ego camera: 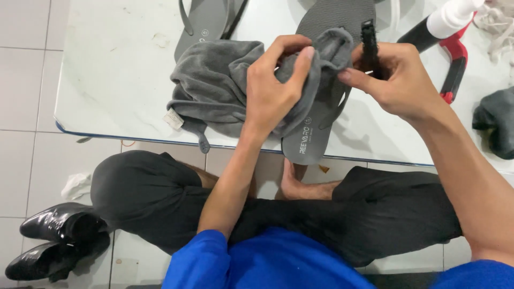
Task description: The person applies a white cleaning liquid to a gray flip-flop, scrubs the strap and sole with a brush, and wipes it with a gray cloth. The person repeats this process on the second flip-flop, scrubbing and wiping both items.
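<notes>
My left hand (276,85) pinches a fold of a grey cloth (214,85) and presses it against a grey flip-flop sandal (310,136) that overhangs the near edge of a low white table (112,64). My right hand (399,80) grips the sandal's black strap (368,40) and holds it up beside the cloth. Most of the cloth is bunched on the table left of my hands. A second grey flip-flop (206,24) lies at the table's far side, partly under the cloth.
A red-and-black tool with a white handle (452,51) and a dark cloth (495,126) lie at the table's right. A pair of shiny black shoes (56,238) stands on the tiled floor at lower left, near a crumpled white scrap (76,184). My crossed legs sit below the table edge.
</notes>
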